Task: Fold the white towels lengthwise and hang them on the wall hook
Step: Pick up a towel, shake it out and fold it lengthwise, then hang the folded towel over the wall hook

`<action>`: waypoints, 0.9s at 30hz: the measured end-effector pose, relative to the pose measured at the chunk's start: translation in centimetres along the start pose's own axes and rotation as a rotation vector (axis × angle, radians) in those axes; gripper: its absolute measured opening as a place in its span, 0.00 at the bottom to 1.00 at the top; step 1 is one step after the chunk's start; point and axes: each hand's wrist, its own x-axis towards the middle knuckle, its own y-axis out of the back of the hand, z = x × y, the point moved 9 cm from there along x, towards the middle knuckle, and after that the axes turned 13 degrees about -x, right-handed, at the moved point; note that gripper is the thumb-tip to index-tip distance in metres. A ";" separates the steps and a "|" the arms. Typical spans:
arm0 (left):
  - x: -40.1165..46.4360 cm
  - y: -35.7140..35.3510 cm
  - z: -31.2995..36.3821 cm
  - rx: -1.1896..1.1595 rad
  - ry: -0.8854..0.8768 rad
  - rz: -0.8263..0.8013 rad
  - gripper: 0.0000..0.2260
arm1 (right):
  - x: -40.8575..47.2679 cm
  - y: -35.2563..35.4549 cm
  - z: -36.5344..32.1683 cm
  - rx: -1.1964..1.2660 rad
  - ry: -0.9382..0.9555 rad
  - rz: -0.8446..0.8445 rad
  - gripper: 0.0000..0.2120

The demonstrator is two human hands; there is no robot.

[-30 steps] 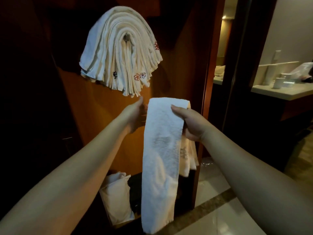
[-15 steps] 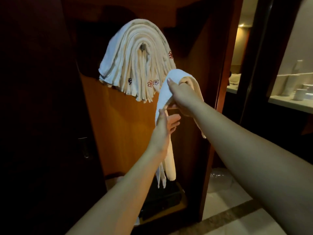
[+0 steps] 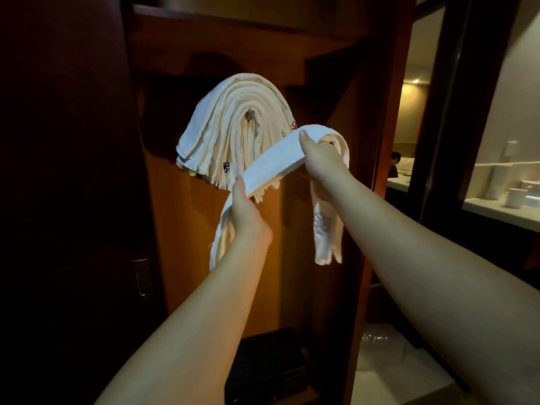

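Your left hand [image 3: 244,213] and right hand [image 3: 320,160] both pinch the limp, light, folded white terry towel [image 3: 273,165]; grip it mid-span.

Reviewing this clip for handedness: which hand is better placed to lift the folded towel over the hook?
Probably the right hand: it grips the folded towel at its highest point, beside the hung towels. The left hand holds it lower.

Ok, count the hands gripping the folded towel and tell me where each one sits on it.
2. The left hand grips the folded towel at the lower left end of its taut span; the right hand grips the higher right end, in front of the towels hanging on the hook.
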 end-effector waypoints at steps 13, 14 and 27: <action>6.9 -6.2 13.6 0.726 -0.447 -0.037 0.15 | 7.3 3.1 1.1 -0.162 0.001 0.177 0.19; 7.7 -6.8 14.2 0.772 -0.479 -0.050 0.15 | 8.3 2.6 0.9 -0.157 0.000 0.154 0.21; 23.4 -16.4 19.1 0.845 -0.538 -0.329 0.28 | 27.2 -3.7 -3.1 0.045 0.054 -0.001 0.37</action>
